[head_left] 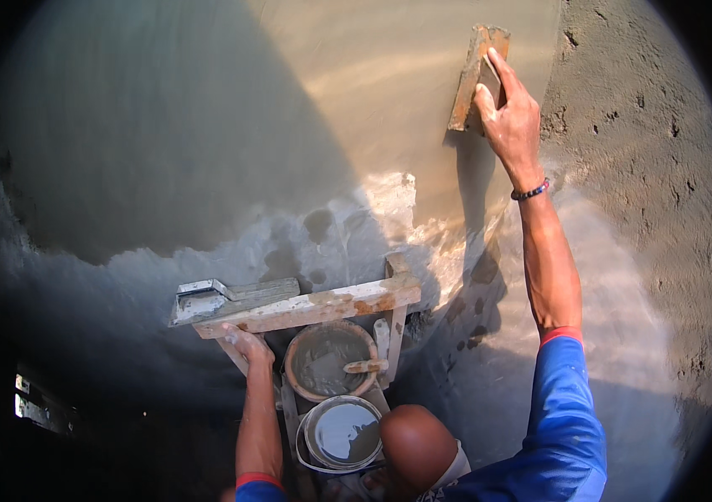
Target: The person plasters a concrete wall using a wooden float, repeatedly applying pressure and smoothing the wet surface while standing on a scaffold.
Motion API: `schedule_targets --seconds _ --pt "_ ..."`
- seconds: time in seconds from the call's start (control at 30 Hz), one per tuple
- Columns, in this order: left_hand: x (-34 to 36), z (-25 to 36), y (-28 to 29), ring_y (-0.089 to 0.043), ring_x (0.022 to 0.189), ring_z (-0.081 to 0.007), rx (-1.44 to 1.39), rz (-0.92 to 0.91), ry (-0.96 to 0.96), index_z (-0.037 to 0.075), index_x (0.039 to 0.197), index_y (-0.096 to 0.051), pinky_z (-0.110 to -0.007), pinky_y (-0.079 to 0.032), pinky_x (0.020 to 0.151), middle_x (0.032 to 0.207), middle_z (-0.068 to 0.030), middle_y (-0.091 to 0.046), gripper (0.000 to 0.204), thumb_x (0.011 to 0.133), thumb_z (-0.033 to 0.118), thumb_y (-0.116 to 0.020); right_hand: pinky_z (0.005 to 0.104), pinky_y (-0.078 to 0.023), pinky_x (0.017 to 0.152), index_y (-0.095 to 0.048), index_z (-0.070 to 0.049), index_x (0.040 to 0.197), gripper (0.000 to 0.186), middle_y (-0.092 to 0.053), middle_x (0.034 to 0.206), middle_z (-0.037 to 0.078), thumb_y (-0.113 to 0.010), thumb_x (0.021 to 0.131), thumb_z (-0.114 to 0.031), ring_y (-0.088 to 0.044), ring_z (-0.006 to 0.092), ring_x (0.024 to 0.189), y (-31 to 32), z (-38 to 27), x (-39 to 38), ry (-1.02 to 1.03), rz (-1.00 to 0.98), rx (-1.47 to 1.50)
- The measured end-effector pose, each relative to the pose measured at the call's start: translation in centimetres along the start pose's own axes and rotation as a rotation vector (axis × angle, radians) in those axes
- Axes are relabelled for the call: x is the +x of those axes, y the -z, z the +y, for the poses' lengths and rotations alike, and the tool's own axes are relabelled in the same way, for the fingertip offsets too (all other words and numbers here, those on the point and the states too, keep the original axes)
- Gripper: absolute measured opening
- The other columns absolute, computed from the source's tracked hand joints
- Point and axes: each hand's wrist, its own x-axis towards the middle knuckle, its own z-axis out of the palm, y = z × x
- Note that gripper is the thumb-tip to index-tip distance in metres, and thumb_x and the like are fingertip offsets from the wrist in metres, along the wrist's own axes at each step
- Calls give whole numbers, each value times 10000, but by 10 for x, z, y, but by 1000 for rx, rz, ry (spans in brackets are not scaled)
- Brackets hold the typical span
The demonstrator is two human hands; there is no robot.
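Observation:
My right hand [513, 125] is closed on a plastering float [463, 94], a rectangular, rust-brown tool. Its face lies against smooth, damp plaster [373, 92] on the wall, close to where a rougher area begins. Lower left, my left hand [249, 345] grips the pale wooden bar [322, 306] of a frame from below; its fingers are partly hidden by the wood. Just below the bar stands a round tub [322, 364] of grey wet mix. A small wooden-handled tool [364, 366] rests across the tub's right rim.
Nearer me is a pail [310, 435] with pale liquid, beside my bent knee [417, 443]. Another flat trowel [199, 303] and a board [264, 291] lie at the bar's left end. Rough, pitted plaster [640, 125] covers the wall's right side.

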Motion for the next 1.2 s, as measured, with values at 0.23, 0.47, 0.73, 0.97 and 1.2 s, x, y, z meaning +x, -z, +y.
schedule_targets --seconds 0.23,0.47,0.73,0.97,1.2 --pt "1 0 7 -384 1401 -292 -55 -11 2 124 1567 -220 -488 -362 1131 1534 -110 -363 702 1057 602 -284 437 -549 708 -547 -194 1395 587 -608 982 111 -678 827 -128 -608 309 840 -72 -22 -143 213 -244 -87" --pt "1 4 -7 -376 1412 -299 -31 51 -40 92 1574 -195 -487 -337 1160 1538 -121 -354 692 1072 563 -270 418 -543 727 -563 -114 1390 568 -625 956 130 -684 838 -60 -630 322 826 -14 21 -189 136 -272 -17" --pt "-6 7 -9 -423 1378 -285 -81 14 -14 90 1550 -239 -460 -370 1138 1519 -112 -380 666 1074 552 -293 412 -542 703 -558 -196 1417 623 -594 953 100 -698 815 -114 -604 306 792 -81 -39 -129 237 -231 -70" --pt "-5 10 -12 -439 1351 -278 -46 106 72 80 1554 -229 -441 -381 1118 1507 -118 -388 672 1074 542 -323 400 -528 686 -568 -173 1406 627 -573 878 93 -705 799 -98 -598 284 787 -33 29 -195 360 -462 -130" --pt "-9 9 -9 -430 1359 -280 -58 107 23 74 1558 -223 -446 -368 1127 1514 -125 -380 689 1071 552 -318 417 -517 691 -484 -174 1477 695 -576 888 111 -689 816 -113 -590 311 798 -75 -30 -120 243 -230 -98"
